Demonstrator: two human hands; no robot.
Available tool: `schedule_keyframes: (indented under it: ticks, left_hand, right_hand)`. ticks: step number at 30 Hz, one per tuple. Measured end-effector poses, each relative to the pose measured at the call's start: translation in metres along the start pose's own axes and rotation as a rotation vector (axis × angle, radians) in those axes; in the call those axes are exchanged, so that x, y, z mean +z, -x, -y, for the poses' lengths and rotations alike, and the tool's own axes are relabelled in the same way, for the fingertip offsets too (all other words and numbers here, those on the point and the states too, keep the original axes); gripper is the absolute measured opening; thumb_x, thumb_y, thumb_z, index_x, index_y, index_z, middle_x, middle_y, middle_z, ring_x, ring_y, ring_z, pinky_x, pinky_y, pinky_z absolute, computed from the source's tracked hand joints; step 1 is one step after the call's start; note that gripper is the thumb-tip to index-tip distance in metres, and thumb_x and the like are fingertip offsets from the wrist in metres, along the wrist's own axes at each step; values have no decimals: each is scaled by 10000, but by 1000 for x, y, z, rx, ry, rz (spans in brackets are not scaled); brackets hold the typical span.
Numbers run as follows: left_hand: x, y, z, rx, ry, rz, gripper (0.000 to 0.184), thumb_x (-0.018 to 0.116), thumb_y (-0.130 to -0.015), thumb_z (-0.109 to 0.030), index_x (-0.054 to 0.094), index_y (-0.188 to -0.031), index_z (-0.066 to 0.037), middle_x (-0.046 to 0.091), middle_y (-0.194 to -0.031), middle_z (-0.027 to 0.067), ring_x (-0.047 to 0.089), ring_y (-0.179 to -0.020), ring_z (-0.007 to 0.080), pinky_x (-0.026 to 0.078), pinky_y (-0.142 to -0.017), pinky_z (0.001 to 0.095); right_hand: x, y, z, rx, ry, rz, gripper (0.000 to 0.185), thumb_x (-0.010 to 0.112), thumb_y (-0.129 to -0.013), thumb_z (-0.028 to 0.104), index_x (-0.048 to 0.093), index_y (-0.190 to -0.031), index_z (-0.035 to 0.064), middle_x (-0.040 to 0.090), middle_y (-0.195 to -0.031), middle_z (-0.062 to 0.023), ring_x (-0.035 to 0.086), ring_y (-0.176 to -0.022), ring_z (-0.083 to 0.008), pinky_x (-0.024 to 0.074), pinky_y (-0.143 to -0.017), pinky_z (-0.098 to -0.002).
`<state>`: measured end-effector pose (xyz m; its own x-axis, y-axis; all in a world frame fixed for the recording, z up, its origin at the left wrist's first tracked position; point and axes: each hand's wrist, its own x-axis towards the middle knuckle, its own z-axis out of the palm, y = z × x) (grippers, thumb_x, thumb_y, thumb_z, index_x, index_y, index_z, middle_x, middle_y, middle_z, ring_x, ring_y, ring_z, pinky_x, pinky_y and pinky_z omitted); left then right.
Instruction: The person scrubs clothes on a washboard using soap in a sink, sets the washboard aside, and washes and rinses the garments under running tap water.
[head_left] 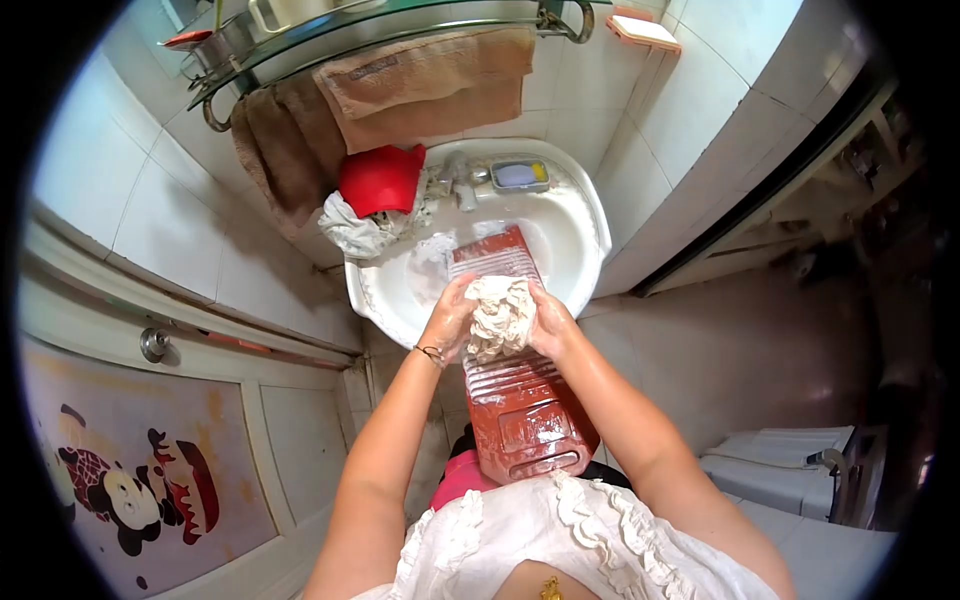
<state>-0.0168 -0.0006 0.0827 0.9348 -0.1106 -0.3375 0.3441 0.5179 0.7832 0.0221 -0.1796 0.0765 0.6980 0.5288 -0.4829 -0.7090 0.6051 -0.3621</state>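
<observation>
A wet, bunched cream-white cloth [502,312] is held between my two hands over a reddish-brown washboard [530,425]. My left hand [453,318], with a dark band at the wrist, grips the cloth's left side. On its right side my right hand [549,320] is closed round the edge. The washboard slopes from inside the white sink [592,225] toward my body, and its ridges carry whitish suds. Part of the board is hidden under the cloth and hands.
A red cloth-like item [382,180] and a crumpled white cloth [355,228] lie on the sink's left rim. Behind the basin stand a faucet [462,175] and a soap dish [520,177]. Towels [430,90] hang above. A door [160,450] is at left.
</observation>
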Motion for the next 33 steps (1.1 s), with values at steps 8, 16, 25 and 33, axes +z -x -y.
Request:
schedule_keyframes:
  ticks: [8, 16, 25, 33]
  left_hand:
    - [15, -21, 21, 77, -248, -91, 345, 588, -922, -123, 526, -1240, -5, 610, -1088, 87, 594, -921, 135, 498, -782, 254]
    - [14, -16, 13, 55, -369, -32, 288, 544, -954, -192, 551, -1174, -7, 611, -1044, 63, 586, -946, 137, 481, -838, 273]
    - [27, -40, 33, 587, -651, -242, 190, 507, -961, -235, 558, -977, -53, 641, -894, 60, 624, -822, 173, 493, -726, 325]
    - [72, -45, 0, 478, -1067, -554, 454, 485, -960, -359, 628, -756, 20, 614, -673, 239, 641, -642, 356, 481, -577, 424]
  right_hand:
    - [-7, 11, 19, -243, 771, 48, 476, 508, -912, 51, 405, -1375, 86, 465, -1323, -183, 556, -1122, -258, 491, -913, -384]
    - [-5, 1, 49, -73, 307, 33, 250, 548, -941, 233, 559, -1061, 14, 645, -993, -102, 646, -904, -215, 528, -826, -383]
    - [21, 5, 44, 96, 61, 176, 278, 484, -971, 270, 549, -1049, 12, 640, -968, -126, 648, -873, -248, 540, -817, -408]
    - [44, 17, 0, -21, 124, 1, 285, 528, -949, 352, 581, -941, 73, 633, -824, -42, 614, -760, -158, 532, -653, -306]
